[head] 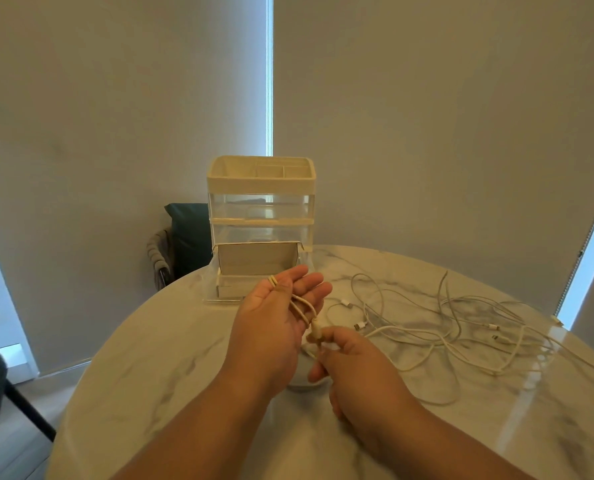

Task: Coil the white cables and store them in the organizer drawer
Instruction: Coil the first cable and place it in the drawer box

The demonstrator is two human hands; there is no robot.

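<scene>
Home room: round marble table point(150, 358), roller blinds point(427, 116) over windows, cushioned chair point(188, 237) behind.

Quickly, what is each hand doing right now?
Left hand: open, white cable looped around it.
Right hand: pinching the same cable.

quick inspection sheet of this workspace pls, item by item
surface: round marble table, glossy.
job's things: organizer at the far edge, its bottom drawer pulled open.
clutter: nothing seen.
grippers: left hand, fingers straight, carries loops of the held cable; right hand pinches it.
cables: held cable partly coiled; loose white cables tangled on the table to the right.
surroundings: closed blinds; chair with dark cushion behind the table.
</scene>
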